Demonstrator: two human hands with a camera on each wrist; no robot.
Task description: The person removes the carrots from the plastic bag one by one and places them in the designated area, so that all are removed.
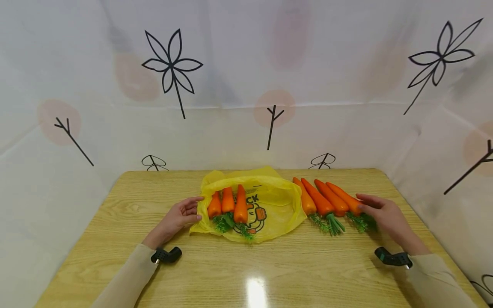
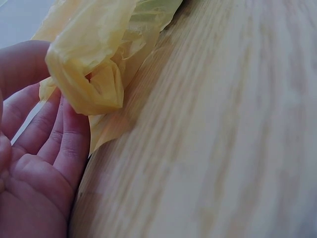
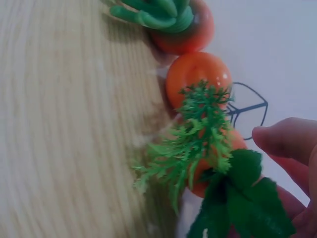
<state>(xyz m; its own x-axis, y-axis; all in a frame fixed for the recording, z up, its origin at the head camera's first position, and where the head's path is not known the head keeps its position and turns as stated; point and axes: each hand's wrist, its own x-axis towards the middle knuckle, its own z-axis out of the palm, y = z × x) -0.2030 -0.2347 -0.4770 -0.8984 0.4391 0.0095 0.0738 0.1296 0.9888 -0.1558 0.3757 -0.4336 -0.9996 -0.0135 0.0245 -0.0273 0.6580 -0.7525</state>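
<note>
A yellow plastic bag (image 1: 277,218) lies on its side, its mouth facing the person. Three orange carrots with green tops, one a carrot (image 1: 241,205), lie at the left inside it. My left hand (image 1: 181,217) holds the bag's left rim, thumb and fingers loosely curled about the crumpled film (image 2: 86,82). Several more carrots lie side by side right of the bag. Beside the rightmost carrot (image 1: 344,197) is my right hand (image 1: 387,216), thumb and fingers parted around its top end. Dark green leaves (image 3: 247,196) partly cover those fingers in the right wrist view.
Everything lies on a wood-grain table (image 1: 300,269). A pale cloth backdrop (image 1: 231,132) with drawn flowers and twigs stands behind the table and along its sides. Each wrist wears a black device, such as the left device (image 1: 166,255).
</note>
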